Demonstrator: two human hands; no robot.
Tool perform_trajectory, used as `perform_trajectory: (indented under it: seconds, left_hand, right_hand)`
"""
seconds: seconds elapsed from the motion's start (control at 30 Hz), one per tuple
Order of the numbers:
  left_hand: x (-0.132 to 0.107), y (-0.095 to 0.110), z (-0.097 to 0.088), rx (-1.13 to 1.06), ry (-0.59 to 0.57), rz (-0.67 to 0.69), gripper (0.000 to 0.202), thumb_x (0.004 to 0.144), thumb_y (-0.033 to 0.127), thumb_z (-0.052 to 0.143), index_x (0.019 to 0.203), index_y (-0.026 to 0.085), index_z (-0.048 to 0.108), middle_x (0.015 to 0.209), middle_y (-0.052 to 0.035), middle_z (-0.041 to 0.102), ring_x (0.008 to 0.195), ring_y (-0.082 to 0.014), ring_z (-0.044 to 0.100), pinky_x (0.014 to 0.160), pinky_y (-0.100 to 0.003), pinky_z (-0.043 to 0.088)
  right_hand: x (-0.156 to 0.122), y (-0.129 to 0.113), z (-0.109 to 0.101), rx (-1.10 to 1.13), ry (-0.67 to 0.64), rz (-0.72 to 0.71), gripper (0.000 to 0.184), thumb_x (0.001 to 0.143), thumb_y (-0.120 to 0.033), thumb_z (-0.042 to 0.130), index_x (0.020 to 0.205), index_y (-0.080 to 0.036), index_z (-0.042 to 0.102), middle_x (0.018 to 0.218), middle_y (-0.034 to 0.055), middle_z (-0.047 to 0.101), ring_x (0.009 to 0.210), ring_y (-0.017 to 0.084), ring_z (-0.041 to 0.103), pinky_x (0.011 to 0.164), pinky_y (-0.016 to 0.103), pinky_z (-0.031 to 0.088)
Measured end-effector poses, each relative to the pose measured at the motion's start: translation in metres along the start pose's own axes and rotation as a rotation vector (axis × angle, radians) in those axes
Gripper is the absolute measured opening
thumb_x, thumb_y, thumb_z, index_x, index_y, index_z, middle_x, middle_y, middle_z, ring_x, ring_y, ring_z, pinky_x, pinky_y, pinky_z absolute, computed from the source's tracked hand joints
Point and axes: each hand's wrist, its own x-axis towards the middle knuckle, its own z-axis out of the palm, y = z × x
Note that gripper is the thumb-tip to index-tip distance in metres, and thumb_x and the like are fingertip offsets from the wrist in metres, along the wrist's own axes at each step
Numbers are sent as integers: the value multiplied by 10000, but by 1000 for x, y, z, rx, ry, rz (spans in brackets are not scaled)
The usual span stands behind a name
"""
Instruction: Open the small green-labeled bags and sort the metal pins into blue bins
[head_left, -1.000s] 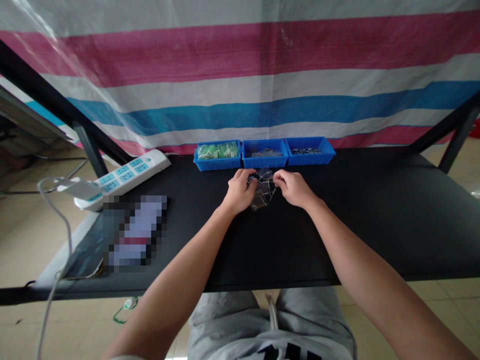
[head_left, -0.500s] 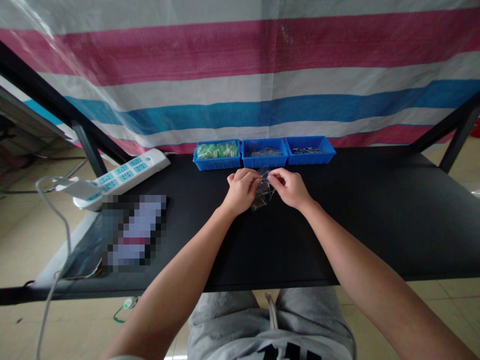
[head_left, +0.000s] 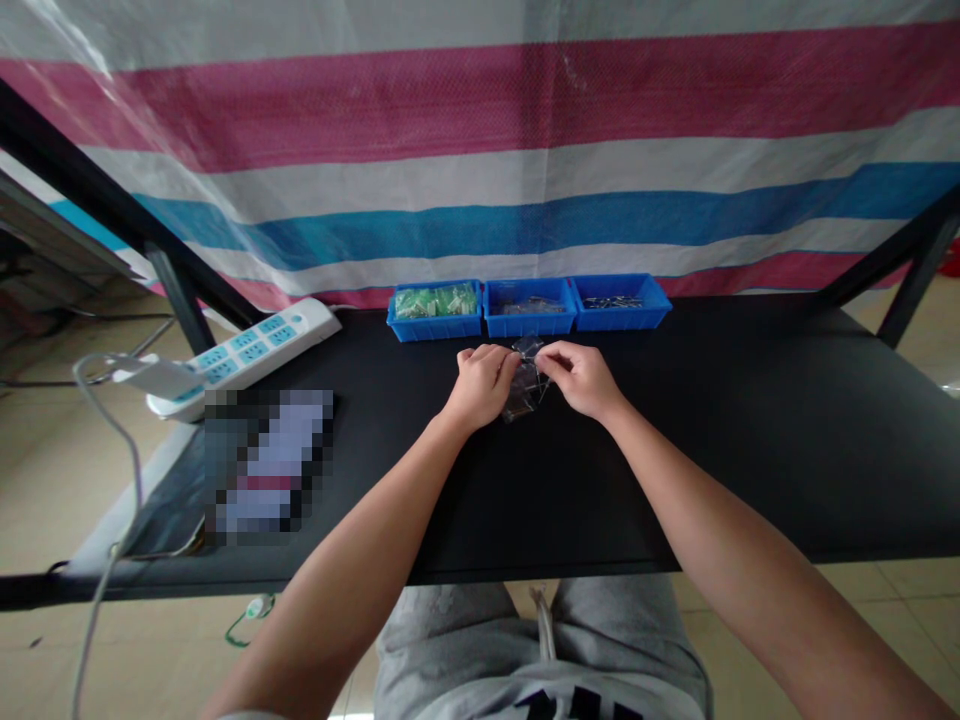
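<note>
A crumpled clear plastic bag [head_left: 519, 404] is between my two hands, low over the black table, with thin shiny pieces showing in or against it. My left hand [head_left: 482, 385] is closed, thumb and fingers pinched on the bag's left side. From the right, my right hand [head_left: 583, 378] is closed in a pinch at the bag's other side. A thin shiny strip shows just under those fingertips, but what exactly they grip is too small to make out. Just beyond the hands stands the middle blue bin [head_left: 529, 322], holding small metal parts in clear plastic.
The left blue bin [head_left: 436, 328] holds green-and-clear packets; the right blue bin [head_left: 624, 317] holds loose metal pieces. A white power strip [head_left: 251, 350] with a plugged-in cable lies at the table's left. Nearer sits a blurred-out item [head_left: 277, 460]. A striped sheet [head_left: 480, 110] hangs behind.
Both hands stay in nearly the same place, still pinching. The clear bag between them shifts slightly, and a little more of it shows between the fingertips.
</note>
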Motion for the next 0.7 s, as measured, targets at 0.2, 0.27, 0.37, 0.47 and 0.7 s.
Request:
perform_trajectory:
  seconds: [0.2, 0.27, 0.37, 0.47, 0.7]
  left_hand:
    - [1, 0, 0, 46, 29, 2, 263, 967, 273, 392, 935, 171, 632, 879, -55, 695, 849, -179, 632, 865, -348, 389]
    - [0, 0, 1, 47, 30, 12, 252, 964, 262, 395, 944, 176, 631, 901, -54, 698, 875, -185, 639, 887, -359, 386]
    - [0, 0, 2, 19, 34, 17, 230, 960, 261, 402, 1020, 181, 610, 957, -55, 705, 925, -192, 648, 910, -373, 387]
    - [1, -4, 3, -17, 87, -21, 319, 938, 274, 450, 1235, 167, 496, 994, -59, 703, 938, -192, 653, 928, -381, 402]
    - [4, -13, 3, -15, 132, -82, 433, 908, 285, 500, 1311, 151, 413, 999, -72, 696, 930, -203, 660, 923, -398, 430]
  right_hand:
    - [0, 3, -2, 10, -26, 77, 371, 869, -512, 560, 793, -165, 669, 707, 33, 670, 626, 145, 571, 610, 272, 421]
    - [1, 2, -2, 28, -49, 110, 417, 870, -541, 542, 722, -166, 645, 670, 29, 657, 589, 135, 554, 591, 269, 414]
    - [2, -1, -3, 168, -64, 201, 450, 829, -572, 573, 630, -169, 600, 608, 20, 628, 518, 112, 521, 529, 251, 398]
    - [5, -3, -4, 393, 5, 340, 426, 771, -566, 632, 617, -173, 576, 588, 12, 615, 458, 88, 490, 433, 220, 343]
    - [21, 13, -27, 685, 490, 514, 333, 746, -469, 692, 670, -179, 546, 492, -41, 526, 355, 48, 410, 322, 170, 200]
